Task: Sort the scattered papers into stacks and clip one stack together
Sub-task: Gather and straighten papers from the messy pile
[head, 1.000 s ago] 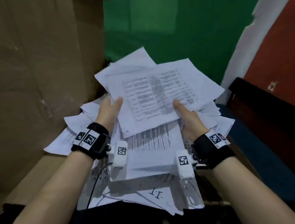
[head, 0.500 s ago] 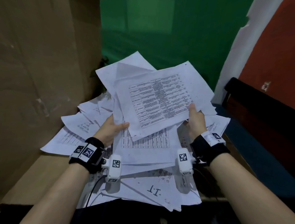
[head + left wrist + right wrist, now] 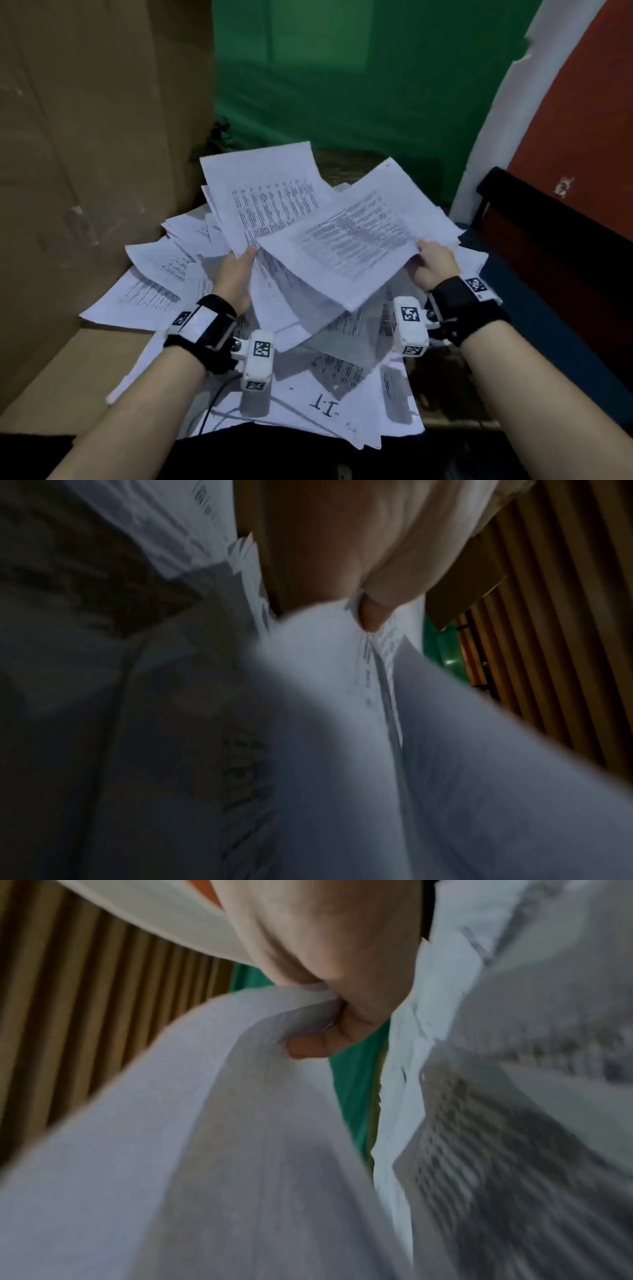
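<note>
A heap of scattered printed papers [image 3: 329,383] covers the table in front of me. My left hand [image 3: 236,270] grips the lower edge of a raised bundle of sheets [image 3: 270,202] that stands tilted toward the back. My right hand [image 3: 430,262] pinches the right edge of another printed sheet [image 3: 356,240], lifted and lying across the heap. In the left wrist view the thumb [image 3: 371,615] presses onto the sheets [image 3: 342,696]. In the right wrist view fingers [image 3: 318,1045] curl under the held sheet [image 3: 212,1096]. No clip is visible.
A brown cardboard wall [image 3: 85,154] stands at the left, close to the papers. A green backdrop [image 3: 342,68] is behind. A dark bench or chair [image 3: 548,246] sits at the right beside a red wall [image 3: 582,102]. A cable [image 3: 219,394] runs over the near sheets.
The papers that both hands held together have parted: my left hand moved up and back with one bundle, and my right hand drew a sheet to the right and lower.
</note>
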